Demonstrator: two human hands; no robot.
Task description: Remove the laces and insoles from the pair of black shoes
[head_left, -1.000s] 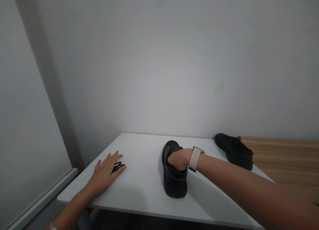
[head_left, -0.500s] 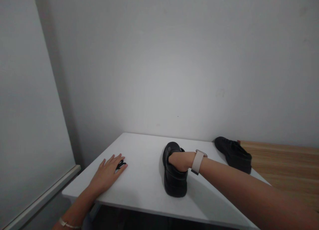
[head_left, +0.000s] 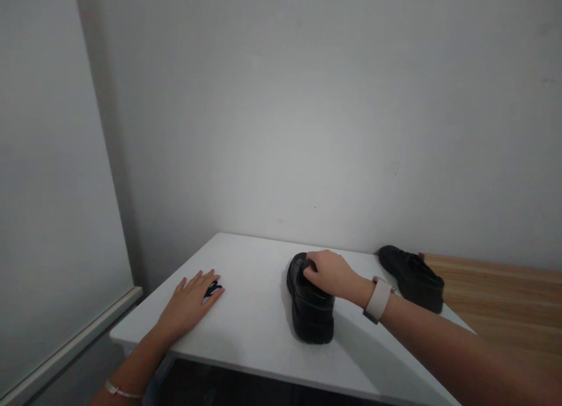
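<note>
On the table, left hand lies splayed, right hand pinches a black shoe.

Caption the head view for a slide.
Right hand gripping a black shoe, left hand spread over a small black item on a white table, second shoe near the wall.

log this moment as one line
left hand: spread on white table, black cord by thumb | right hand: at opening of black shoe | second black shoe: far right on table

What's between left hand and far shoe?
In the head view: white tabletop, the near black shoe, the right hand at its opening, and a pale wristband.
</note>
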